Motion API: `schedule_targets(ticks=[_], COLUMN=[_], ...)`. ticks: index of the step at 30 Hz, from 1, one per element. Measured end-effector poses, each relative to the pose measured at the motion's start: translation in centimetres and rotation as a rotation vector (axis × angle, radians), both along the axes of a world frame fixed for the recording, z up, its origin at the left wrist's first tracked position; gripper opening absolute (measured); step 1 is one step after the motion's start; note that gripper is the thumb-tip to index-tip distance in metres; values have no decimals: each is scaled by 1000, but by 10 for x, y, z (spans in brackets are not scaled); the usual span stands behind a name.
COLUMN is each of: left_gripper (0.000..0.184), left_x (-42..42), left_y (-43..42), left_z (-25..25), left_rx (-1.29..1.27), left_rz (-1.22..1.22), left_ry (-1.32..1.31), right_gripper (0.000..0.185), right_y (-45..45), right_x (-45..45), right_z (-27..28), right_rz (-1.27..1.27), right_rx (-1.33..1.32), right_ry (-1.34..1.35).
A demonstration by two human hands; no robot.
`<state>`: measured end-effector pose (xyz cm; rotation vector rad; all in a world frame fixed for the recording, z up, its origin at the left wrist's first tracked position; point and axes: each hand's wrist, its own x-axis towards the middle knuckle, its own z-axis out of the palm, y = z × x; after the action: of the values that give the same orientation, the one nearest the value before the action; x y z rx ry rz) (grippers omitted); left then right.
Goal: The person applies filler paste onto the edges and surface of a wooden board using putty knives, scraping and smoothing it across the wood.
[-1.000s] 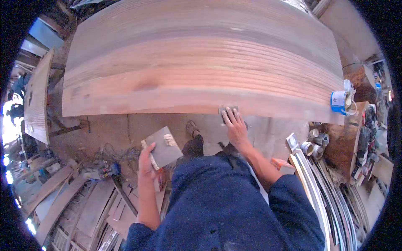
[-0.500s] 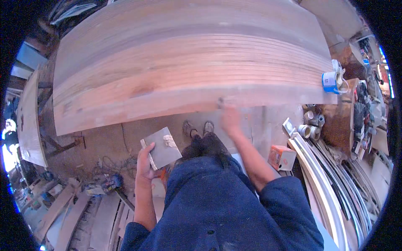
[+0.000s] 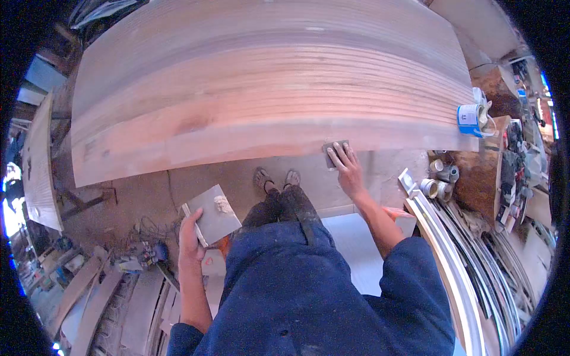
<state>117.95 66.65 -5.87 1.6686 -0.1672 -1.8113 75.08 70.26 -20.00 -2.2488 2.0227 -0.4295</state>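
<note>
In my left hand (image 3: 190,235) is a flat grey mixing board (image 3: 212,229), pinched at its left edge. A lump of pale putty (image 3: 223,204) sits near the board's upper right corner. My right hand (image 3: 349,173) grips a small dark putty scraper (image 3: 328,156), its fingers, smeared with pale paste, laid over the blade. The scraper is at the near edge of a wide wooden panel (image 3: 249,113) with grooved lines. Whether its blade touches the panel's front edge I cannot tell.
A blue-and-white can (image 3: 469,120) stands on the panel's right end. Several cans (image 3: 436,185) and long curved strips (image 3: 460,261) lie at right. Wooden planks (image 3: 139,308) and cables (image 3: 145,234) are on the floor at left. Another panel (image 3: 40,166) stands at far left.
My right hand has moved right along the panel's near edge and is no longer blurred. My left hand, with the mixing board, has shifted slightly left.
</note>
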Motion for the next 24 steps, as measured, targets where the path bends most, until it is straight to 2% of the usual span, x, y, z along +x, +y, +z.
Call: schedule_targets(ticks=[4, 7, 8, 10, 13, 16, 19, 21, 23, 24], left_gripper=[39, 40, 40, 40, 41, 42, 42, 42, 42, 42], left_x=[-7, -14, -16, -17, -36, -53, -77, -82, -83, -79], left_y=[-3, 4, 4, 8, 9, 11, 4, 8, 11, 13], left_z=[12, 13, 14, 3, 6, 21, 28, 32, 34, 29], left_rx=[-8, -49, -13, -2, 8, -42, -71, -44, 2, 3], left_rz=[-19, 60, 46, 44, 10, -58, -69, -46, -44, -52], left_ry=[-7, 24, -4, 39, 44, -32, -42, -45, -55, -48], right_gripper=[55, 59, 46, 37, 20, 31, 38, 49, 54, 55], right_y=[27, 20, 1, -11, -37, -51, -9, 15, 32, 32], right_x=[-11, -36, -30, -6, 75, 142, 106, 44, -18, -39], right_z=[18, 33, 47, 22, 25, 45, 68, 58, 45, 42], right_rz=[-16, -301, -425, -425, -264, -352, -242, -212, -344, -329], right_rx=[103, 8, -79, 262, 272, 594, 330, 106, 73, -1], right_ry=[23, 32, 49, 57, -112, -236, -554, -472, -404, -238])
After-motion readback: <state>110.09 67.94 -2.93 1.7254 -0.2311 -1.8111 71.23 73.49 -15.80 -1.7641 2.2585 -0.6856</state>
